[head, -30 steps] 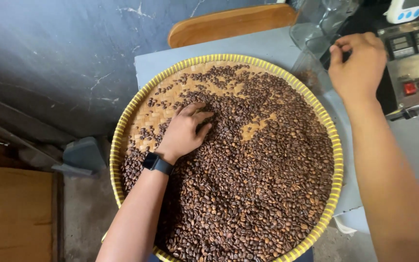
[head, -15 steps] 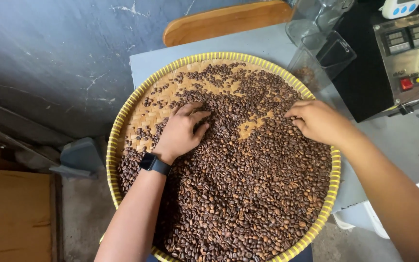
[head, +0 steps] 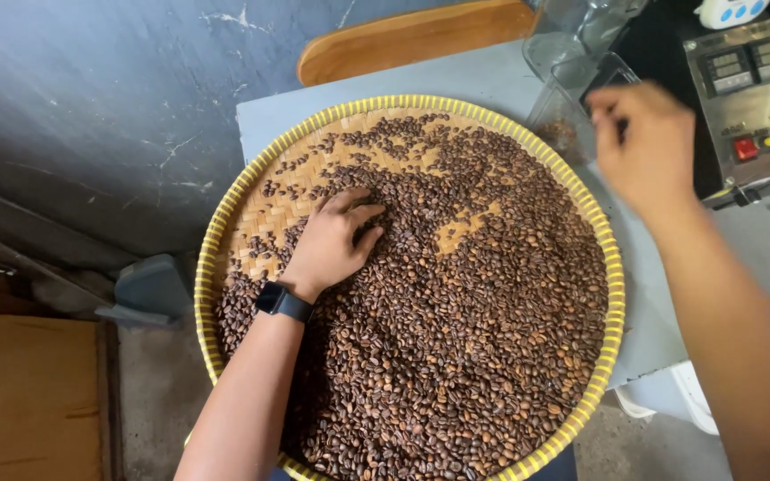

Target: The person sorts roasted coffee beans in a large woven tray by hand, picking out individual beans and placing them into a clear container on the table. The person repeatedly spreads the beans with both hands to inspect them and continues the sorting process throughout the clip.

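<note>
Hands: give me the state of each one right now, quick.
Left hand: open, fingers spread, resting flat on the coffee beans in the woven tray.
Right hand: fingers pinched together above the clear container; contents cannot be told.

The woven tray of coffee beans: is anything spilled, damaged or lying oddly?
Nothing stands out. The beans stay inside the yellow-rimmed tray, with bare weave showing at the upper left. The left hand rests on them; the right hand is raised beside the clear container.
</note>
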